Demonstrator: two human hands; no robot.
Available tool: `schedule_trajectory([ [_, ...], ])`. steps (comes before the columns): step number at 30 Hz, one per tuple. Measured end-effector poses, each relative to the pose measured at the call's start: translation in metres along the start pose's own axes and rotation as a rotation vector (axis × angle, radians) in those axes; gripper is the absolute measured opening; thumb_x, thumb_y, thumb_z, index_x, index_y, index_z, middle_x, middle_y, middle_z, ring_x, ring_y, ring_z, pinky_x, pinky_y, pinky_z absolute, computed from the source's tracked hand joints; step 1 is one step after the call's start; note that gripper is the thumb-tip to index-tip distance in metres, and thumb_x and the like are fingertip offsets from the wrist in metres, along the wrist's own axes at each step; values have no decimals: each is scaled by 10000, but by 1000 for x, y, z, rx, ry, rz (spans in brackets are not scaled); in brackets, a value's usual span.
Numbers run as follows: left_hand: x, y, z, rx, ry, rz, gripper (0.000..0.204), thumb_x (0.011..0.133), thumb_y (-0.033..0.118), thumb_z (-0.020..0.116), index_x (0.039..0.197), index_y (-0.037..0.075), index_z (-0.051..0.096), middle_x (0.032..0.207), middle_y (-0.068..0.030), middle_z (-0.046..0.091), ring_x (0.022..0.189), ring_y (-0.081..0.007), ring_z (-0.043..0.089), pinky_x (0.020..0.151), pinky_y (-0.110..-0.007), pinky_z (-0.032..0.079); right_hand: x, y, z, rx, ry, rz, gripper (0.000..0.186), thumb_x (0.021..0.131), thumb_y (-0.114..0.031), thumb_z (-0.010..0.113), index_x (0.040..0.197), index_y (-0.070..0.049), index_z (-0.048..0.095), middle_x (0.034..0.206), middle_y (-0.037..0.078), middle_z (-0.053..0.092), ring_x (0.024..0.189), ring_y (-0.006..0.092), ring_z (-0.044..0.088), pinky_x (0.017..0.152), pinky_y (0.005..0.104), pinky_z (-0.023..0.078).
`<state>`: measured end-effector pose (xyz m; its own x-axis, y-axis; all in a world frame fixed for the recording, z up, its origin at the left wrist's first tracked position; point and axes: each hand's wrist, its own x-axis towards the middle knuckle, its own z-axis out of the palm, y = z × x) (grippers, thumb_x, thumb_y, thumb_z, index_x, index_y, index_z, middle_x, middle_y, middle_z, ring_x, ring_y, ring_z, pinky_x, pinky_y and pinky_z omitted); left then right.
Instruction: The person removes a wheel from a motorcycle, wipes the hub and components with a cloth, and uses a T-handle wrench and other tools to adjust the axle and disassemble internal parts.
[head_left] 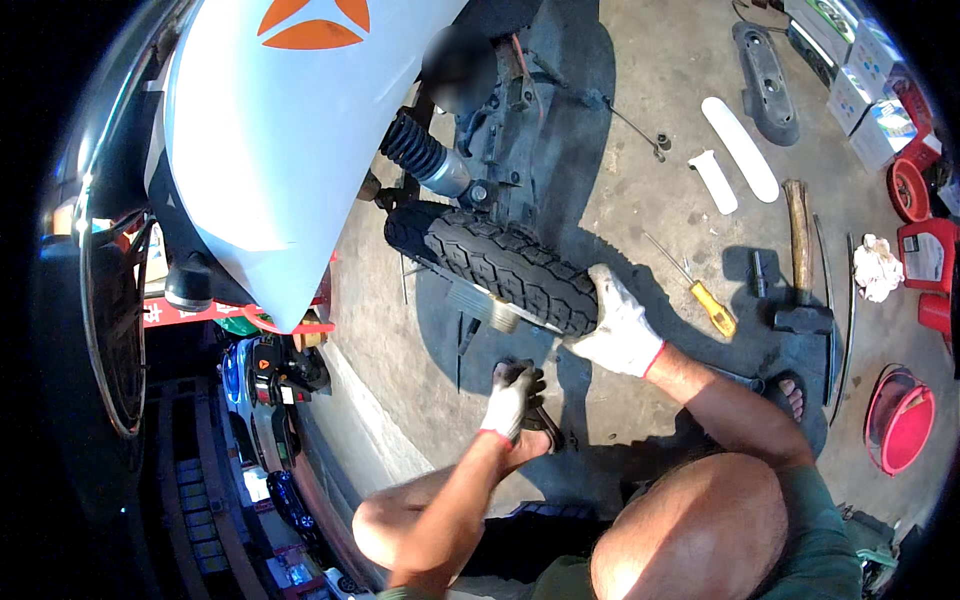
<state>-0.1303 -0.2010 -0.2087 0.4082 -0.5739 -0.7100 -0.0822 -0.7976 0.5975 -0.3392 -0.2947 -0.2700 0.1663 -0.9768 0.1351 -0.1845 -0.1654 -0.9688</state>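
Note:
A black treaded scooter wheel (510, 268) lies tilted under the rear of a scooter, its shiny rim (478, 308) facing down and left. My right hand (622, 328), in a white knit glove, grips the tyre's near right end, with the fingers partly behind it. Below the wheel, my left hand (513, 400) hangs close to my foot, apart from the tyre. Its glove is blackened at the fingers, which are curled in shadow; what they hold, if anything, is hidden. A black-coiled shock absorber (425, 155) stands above the wheel.
A white body panel (270, 150) overhangs on the left. Rightward on the concrete lie a yellow-handled screwdriver (712, 308), a hammer (802, 315), a socket (758, 273), white plastic covers (740, 150), a dark cover (766, 85) and a red bucket (905, 430). Boxes stand far right.

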Motion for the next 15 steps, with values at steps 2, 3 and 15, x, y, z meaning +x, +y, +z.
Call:
schedule_trajectory([
  [2, 32, -35, 28, -408, 40, -233, 533, 1010, 429, 427, 1393, 59, 458, 1336, -156, 561, 1195, -301, 557, 976, -456, 460, 1, -4, 2, -66, -21, 10, 909, 595, -265, 869, 1320, -3, 387, 1183, 231, 534, 1121, 410, 553, 941, 449, 479],
  [3, 48, -49, 41, -605, -37, -282, 580, 1008, 485, 389, 1395, 59, 457, 1357, -152, 554, 1213, -315, 550, 1000, -477, 446, 0, -6, 0, 47, -122, 76, 955, 624, -280, 825, 1372, 77, 350, 1344, 311, 449, 1278, 438, 445, 1095, 436, 379],
  [15, 121, -66, 127, -1533, -385, 306, 709, 936, 564, 475, 1464, 97, 404, 1508, -112, 415, 1372, -345, 394, 1169, -502, 274, 0, -42, 16, -105, -1, 93, 957, 621, -358, 904, 1327, 15, 376, 1246, 231, 557, 1145, 349, 596, 958, 419, 503],
])
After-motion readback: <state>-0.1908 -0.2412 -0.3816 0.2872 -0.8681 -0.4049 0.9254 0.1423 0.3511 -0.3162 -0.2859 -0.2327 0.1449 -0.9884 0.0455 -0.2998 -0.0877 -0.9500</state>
